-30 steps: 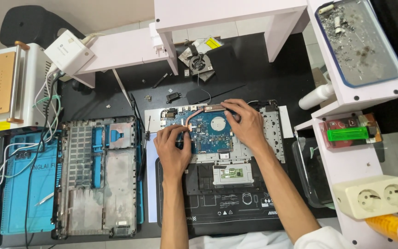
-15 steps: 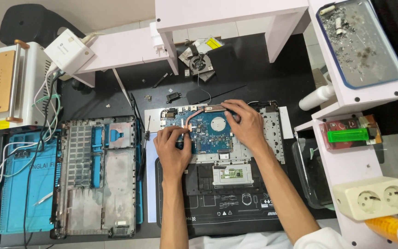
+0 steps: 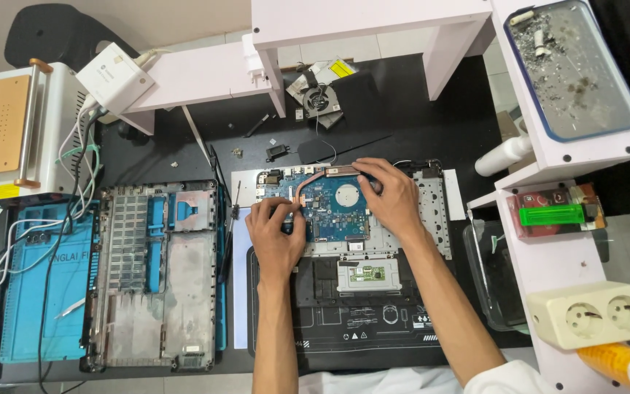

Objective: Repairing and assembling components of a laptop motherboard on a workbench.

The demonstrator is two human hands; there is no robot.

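A: Head view. Blue rectangular laptop motherboard sits at centre inside the open grey laptop chassis. Both hands on it.

B: Hand states?

A: Left hand at the board's 9 o'clock edge, fingers curled narrow, pressing down; looks like it pins that side. Right hand at 3 o'clock, fingers spread wider over the copper heat pipe. Can't tell if either pinches a small part.

B: Surroundings?

A: Grey plastic bottom cover lies inside-up at 9 o'clock on a blue mat, likely parked clear. Small black cooling fan at 12 o'clock. Green lighter on the white shelf at 3 o'clock.
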